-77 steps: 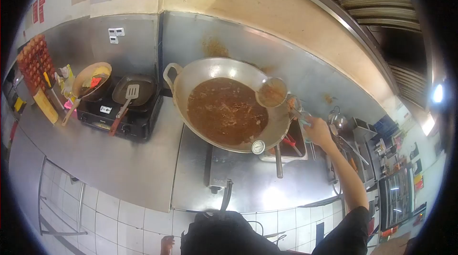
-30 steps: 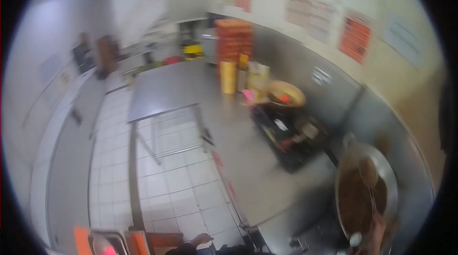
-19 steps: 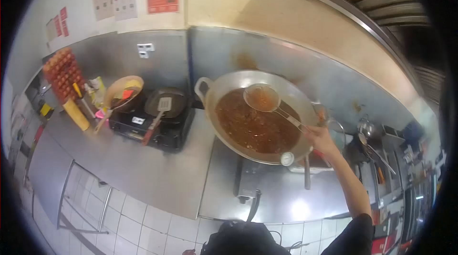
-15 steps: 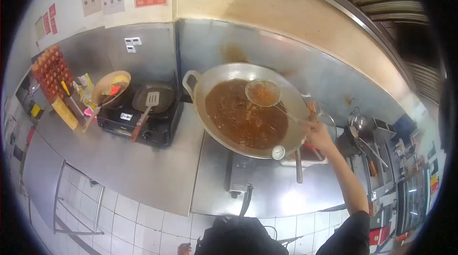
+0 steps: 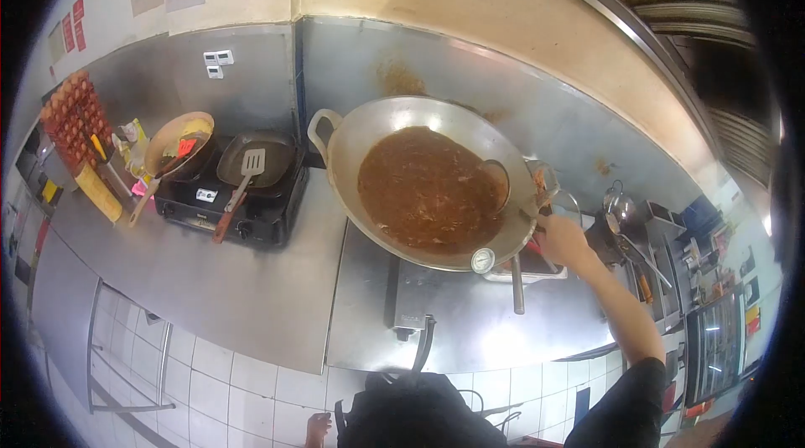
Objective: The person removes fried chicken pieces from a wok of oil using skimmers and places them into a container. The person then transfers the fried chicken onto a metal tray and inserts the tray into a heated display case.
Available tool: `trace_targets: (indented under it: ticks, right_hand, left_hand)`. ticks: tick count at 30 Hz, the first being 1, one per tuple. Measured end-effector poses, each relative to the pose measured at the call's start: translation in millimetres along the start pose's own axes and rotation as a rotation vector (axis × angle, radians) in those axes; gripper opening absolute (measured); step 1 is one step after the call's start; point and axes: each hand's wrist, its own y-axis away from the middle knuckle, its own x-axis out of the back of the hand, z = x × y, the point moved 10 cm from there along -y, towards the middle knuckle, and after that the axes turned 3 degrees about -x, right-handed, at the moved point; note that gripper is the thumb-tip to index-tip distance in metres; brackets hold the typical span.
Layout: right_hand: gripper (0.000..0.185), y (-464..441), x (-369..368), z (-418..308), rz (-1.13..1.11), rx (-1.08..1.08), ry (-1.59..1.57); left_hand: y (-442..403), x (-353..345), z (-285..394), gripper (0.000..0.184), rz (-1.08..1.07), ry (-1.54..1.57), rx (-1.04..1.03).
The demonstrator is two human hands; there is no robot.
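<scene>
A big metal wok (image 5: 344, 125) holds bubbling brown liquid (image 5: 419, 188) with bits floating in it. My right hand (image 5: 560, 240) is closed around the handle of a skimmer (image 5: 496, 184), by the wok's right rim. The skimmer's round head is tilted and partly sunk in the liquid on the right side. A dial thermometer (image 5: 483, 260) sits at the wok's front rim. Down at the lower edge, beside my dark clothing, my left hand (image 5: 319, 429) hangs away from the counter; its fingers are too small and cut off to read.
Left of the wok, a black portable stove (image 5: 226, 209) bears a square pan (image 5: 256, 164) with a slotted turner (image 5: 251, 164) across it. A second pan (image 5: 159, 146), egg trays (image 5: 75, 117) and a tray (image 5: 545, 270) behind the wok handle (image 5: 517, 284) are nearby. Utensils (image 5: 641, 259) lie at right.
The skimmer, held up over the wok with reddish bits in it before, has moved right and down into the liquid. My right hand stays on its handle. The view has shifted slightly.
</scene>
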Motion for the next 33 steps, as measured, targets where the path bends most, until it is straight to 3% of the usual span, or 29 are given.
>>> trace_targets:
  ticks: [3,6,9,12,14,16,19,23,27,28,29,33]
  right_hand:
    - [0.028,-13.4,-18.5,-13.6,-0.035,0.126,-0.156]
    - [0.033,-11.7,-14.1,-39.3,-0.107,0.192,-0.343]
    - [0.041,-14.7,-32.3,-55.7,-0.213,0.184,-0.527]
    - [0.045,-14.3,-31.8,-85.9,-0.302,0.202,-0.616]
    - [0.047,-20.6,-43.1,-88.6,-0.319,0.097,-0.836]
    - [0.046,-20.2,-38.2,-99.3,-0.283,0.148,-0.866]
    - [0.042,-22.4,-35.5,-107.8,-0.286,0.139,-0.983]
    - [0.040,-32.0,-53.5,-108.7,-0.353,0.079,-1.214]
    - [0.041,-43.3,-50.6,-107.3,-0.227,0.136,-1.080]
    - [0.041,-48.8,-44.4,-102.9,-0.101,0.177,-0.961]
    - [0.042,-51.1,-37.9,-100.3,0.024,0.217,-0.839]
    - [0.042,-48.6,-22.0,-88.8,0.122,0.186,-0.711]
  left_hand:
    - [15.4,3.0,3.4,0.026,0.128,-0.084,0.029]
    - [-24.4,-9.5,-40.8,0.024,-0.322,0.377,0.111]
    - [-1.5,5.8,-34.6,0.023,-0.005,-0.030,0.148]
    - [2.1,8.5,-32.4,0.025,0.074,-0.181,0.178]
    - [-3.3,16.0,-44.3,0.028,0.070,-0.009,0.177]
    - [-10.2,9.9,-30.6,0.032,-0.118,0.105,-0.070]
    - [28.4,10.3,1.7,0.035,0.166,-0.053,0.092]
    - [27.2,13.5,-3.4,0.037,0.171,-0.020,0.098]
    - [12.1,17.1,-34.1,0.036,0.115,-0.138,0.240]
    - [18.1,17.8,-38.1,0.036,0.139,-0.130,0.258]
    - [23.2,18.7,-39.9,0.036,0.141,-0.131,0.259]
    - [27.3,21.4,-50.5,0.033,0.176,-0.049,0.188]
